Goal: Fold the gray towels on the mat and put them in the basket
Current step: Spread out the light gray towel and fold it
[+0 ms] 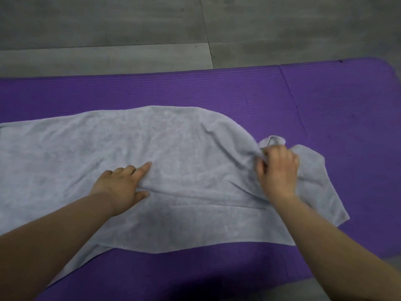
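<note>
A large gray towel (173, 148) lies spread across the purple mat (336, 101), running off the left edge of the view. Its right end is bunched and wrinkled. My right hand (277, 168) is closed on that bunched right part of the towel, pinching a fold of fabric. My left hand (123, 183) rests flat on the towel's middle, fingers spread and pressing the cloth down. No basket is in view.
Gray tiled floor (130, 29) lies beyond the mat's far edge. The mat has a seam (293, 101) on its right side. Bare purple mat shows to the right of the towel and in front of it.
</note>
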`<state>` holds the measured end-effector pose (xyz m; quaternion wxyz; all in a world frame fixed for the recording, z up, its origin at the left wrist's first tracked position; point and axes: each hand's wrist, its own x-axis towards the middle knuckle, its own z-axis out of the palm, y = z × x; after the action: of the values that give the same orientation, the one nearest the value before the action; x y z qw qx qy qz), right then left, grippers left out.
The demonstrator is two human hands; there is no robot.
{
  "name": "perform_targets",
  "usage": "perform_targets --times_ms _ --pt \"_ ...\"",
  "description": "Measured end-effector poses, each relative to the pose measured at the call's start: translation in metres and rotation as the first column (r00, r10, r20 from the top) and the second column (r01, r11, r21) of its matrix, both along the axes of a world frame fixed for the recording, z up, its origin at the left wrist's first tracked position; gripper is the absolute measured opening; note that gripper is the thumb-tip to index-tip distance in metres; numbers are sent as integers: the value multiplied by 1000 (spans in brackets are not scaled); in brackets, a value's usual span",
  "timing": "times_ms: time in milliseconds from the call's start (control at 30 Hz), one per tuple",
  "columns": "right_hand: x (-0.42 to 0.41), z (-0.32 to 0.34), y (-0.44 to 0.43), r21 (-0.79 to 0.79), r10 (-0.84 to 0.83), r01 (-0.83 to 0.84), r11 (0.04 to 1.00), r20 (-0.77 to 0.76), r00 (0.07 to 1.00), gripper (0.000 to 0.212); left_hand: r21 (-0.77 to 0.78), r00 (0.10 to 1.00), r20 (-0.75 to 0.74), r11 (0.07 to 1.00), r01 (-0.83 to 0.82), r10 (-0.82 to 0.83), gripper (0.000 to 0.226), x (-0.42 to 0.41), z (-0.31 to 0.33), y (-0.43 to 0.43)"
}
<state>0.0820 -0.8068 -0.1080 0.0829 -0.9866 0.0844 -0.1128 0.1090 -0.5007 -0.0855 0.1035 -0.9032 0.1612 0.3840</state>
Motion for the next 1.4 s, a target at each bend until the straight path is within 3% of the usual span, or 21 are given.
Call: perform_targets --times_ms 67,133,200,300,333,400,467,500,533,667,733,833,900,933,1000,1067,1167,1233,1300,1333,1400 --pt "-42 -9 3 -91 269 -276 957 -79 960 23 34 999 18 998 49 -50 69 -2 -3 -1" --pt "-70 -7 4 -62 343 -360 931 -187 921 31 76 996 20 994 82 -84 68 -8 -6 0" --pt "-76 4 5 47 242 -238 970 -155 958 43 97 996 14 992 85 -87 70 -15 -8 2" --pt "-54 28 9 184 28 -19 983 -46 999 24 66 997 -5 995 73 -73 73 -17 -11 6" --pt "-43 29 9 177 -27 41 983 -79 997 30 49 998 -23 997 57 -56 74 -16 -11 7" --pt "-23 24 6 201 -108 189 961 -354 929 68 16 998 -53 999 32 -31 74 -14 -11 7" --pt "-3 24 3 367 -202 470 803 -573 794 86 -5 998 -67 1000 20 -21 74 -12 -11 9" --pt "6 21 -3 441 -213 579 686 -638 740 84 -10 997 -69 1000 17 -18 74 -11 -11 9" --pt "13 20 -9 450 -203 620 643 -681 704 77 -12 997 -72 1000 15 -16 74 -11 -11 10" --pt "38 34 -28 379 -26 515 769 -786 618 5 -3 998 -68 1000 4 -4 76 -13 -11 8" --pt "62 41 -41 400 -22 478 782 -749 662 26 -4 998 -62 1000 -11 11 79 -11 -11 5" --pt "113 52 -66 561 -207 501 659 -505 838 33 -64 998 -26 996 -53 52 84 -2 -10 -6" --pt "138 57 -75 654 -339 440 616 -285 897 22 -125 994 -10 986 -110 109 84 8 -12 -16" --pt "146 57 -79 671 -359 399 625 -207 910 5 -144 992 -7 981 -126 127 82 12 -13 -22" --pt "152 52 -87 690 -354 383 615 -193 915 49 -161 990 -8 977 -140 141 80 18 -18 -31" --pt "142 41 -94 644 -312 388 659 -235 921 69 -161 988 -15 975 -152 152 78 20 -22 -37" --pt "100 23 -99 561 -244 420 713 -362 900 76 -142 990 -4 980 -142 143 78 21 -27 -39" --pt "60 10 -105 376 -275 493 785 -501 820 81 -124 992 10 984 -125 127 79 20 -28 -38" --pt "11 3 -113 112 -391 534 838 -559 731 70 -111 993 31 988 -111 115 80 19 -29 -39" --pt "-14 0 -118 50 -475 592 805 -544 692 68 -110 992 42 988 -110 115 80 18 -30 -40" --pt "-58 -1 -127 112 -624 753 648 -490 609 66 -114 990 61 986 -123 131 81 16 -30 -43"
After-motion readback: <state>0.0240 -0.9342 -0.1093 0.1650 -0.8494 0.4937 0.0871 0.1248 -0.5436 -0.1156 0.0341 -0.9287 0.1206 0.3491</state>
